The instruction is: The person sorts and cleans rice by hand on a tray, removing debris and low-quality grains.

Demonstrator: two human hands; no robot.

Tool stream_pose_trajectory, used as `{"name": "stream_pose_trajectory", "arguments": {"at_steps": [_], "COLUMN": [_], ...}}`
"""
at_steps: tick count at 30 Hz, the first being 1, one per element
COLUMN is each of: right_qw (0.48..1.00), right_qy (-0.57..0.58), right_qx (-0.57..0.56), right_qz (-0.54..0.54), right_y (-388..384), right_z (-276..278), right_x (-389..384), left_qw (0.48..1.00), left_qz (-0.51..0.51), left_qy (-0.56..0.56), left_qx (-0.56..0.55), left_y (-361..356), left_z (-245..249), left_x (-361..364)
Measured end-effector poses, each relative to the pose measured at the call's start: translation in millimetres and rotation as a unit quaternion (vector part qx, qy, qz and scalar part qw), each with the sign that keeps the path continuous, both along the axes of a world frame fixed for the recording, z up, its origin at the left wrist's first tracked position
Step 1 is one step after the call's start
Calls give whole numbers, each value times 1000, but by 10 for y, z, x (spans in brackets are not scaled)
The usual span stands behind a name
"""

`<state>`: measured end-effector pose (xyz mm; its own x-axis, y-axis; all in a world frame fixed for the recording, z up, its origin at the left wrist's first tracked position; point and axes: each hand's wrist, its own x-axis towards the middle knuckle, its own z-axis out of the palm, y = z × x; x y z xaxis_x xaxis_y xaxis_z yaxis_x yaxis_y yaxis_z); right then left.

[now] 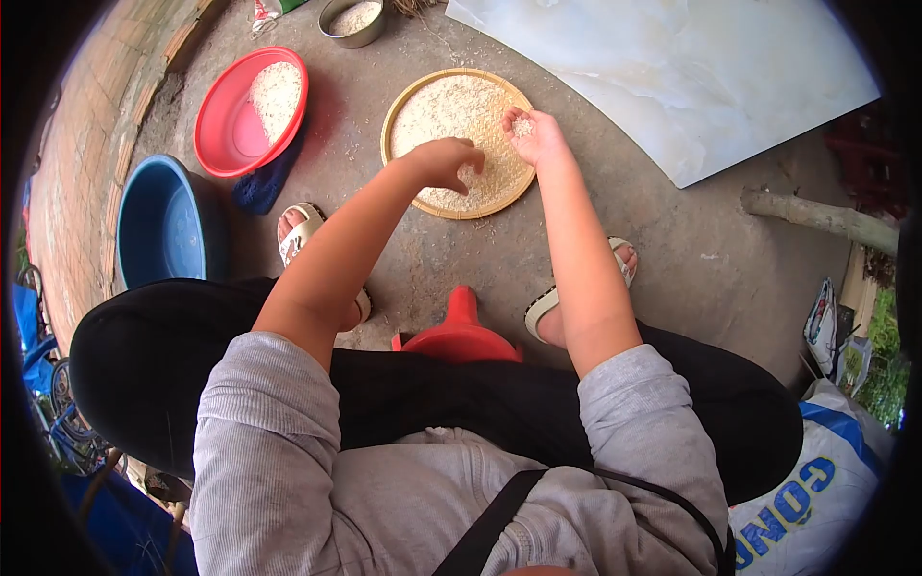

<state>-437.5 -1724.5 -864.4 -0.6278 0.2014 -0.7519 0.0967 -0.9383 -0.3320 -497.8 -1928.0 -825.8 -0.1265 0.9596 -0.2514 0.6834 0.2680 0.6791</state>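
Note:
A round woven tray point(391, 123) on the concrete floor holds a spread of pale grains point(444, 108). My left hand point(448, 163) is over the lower left part of the tray, palm down, its fingers curved and apart with nothing seen between them. At the tray's right edge my right hand point(534, 136) is turned palm up, its fingers curled round a small heap of grains point(523, 127).
To the left are a red basin point(213, 123) with pale grains and a blue tub point(163, 226). A metal bowl point(362, 36) stands beyond. A marbled slab point(691, 77), wooden pole point(816, 216) and printed sack point(797, 499) lie right; a red stool point(461, 341) is beneath me.

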Motion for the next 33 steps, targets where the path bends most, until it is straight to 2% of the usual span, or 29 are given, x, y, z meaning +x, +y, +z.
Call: {"name": "stream_pose_trajectory", "arguments": {"at_steps": [2, 3, 5, 8, 10, 11, 12, 13, 14, 15, 16, 18, 19, 20, 21, 23, 24, 26, 27, 30, 33], "right_qw": [999, 999, 999, 998, 998, 997, 997, 998, 999, 998, 998, 999, 999, 999, 999, 999, 999, 999, 999, 997, 995], "right_qy": [-26, -26, -35, -26, -20, -16, -15, 5, 25, 40, 40, 34, 35, 26, 18, 3, -12, -17, -22, -13, -25], "right_qx": [5, 4, 6, 49, 52, 56, 56, 33, 11, -23, -22, -26, -26, -5, 17, 26, 36, 32, 29, 64, 72], "right_qz": [-30, -29, -41, -4, 27, 59, 60, 44, 29, 34, 34, 14, 15, 20, 25, 29, 33, 22, 10, 46, 66], "right_y": [22, 13, 13, -58, -155, -207, -271, -332, -374, -352, -335, -320, -305, -272, -242, -185, -169, -185, -193, -228, -319], "right_z": [-16, -16, -12, 6, 70, 112, 172, 229, 290, 202, 141, 39, 25, 20, 12, -54, -74, -42, -33, -73, -25], "right_x": [16, 10, 18, 3, -13, -18, -15, -3, 5, -14, -26, -23, -13, -5, 2, 0, -2, -12, -5, 6, 17], "left_qw": [995, 995, 998, 964, 927, 931, 931, 967, 971, 969, 969, 985, 991, 995, 998, 996, 998, 996, 996, 991, 982], "left_qz": [-55, -55, 63, 230, 282, 235, 235, 186, 131, 151, 151, 149, 123, 78, 50, 6, -10, 13, 12, 118, 160], "left_qy": [75, 75, 7, -130, -219, -256, -254, -84, 89, 129, 129, 72, 44, 31, 25, 7, 36, 76, 74, -60, -100], "left_qx": [28, 27, -18, 44, 114, 115, 116, 150, 179, 146, 146, 41, -27, -46, -38, -93, -56, -50, -50, 20, 5], "left_y": [-84, -79, -34, 114, 235, 297, 323, 348, 355, 319, 283, 198, 149, 98, 20, -62, -109, -78, -49, 77, 254], "left_z": [-279, -244, -173, 196, 455, 552, 604, 651, 692, 706, 673, 605, 545, 419, 241, 145, -7, -273, -250, 126, 577], "left_x": [156, 152, 112, -133, -251, -333, -344, -346, -342, -345, -389, -474, -466, -420, -324, -17, 109, 214, 197, 19, -96]}}
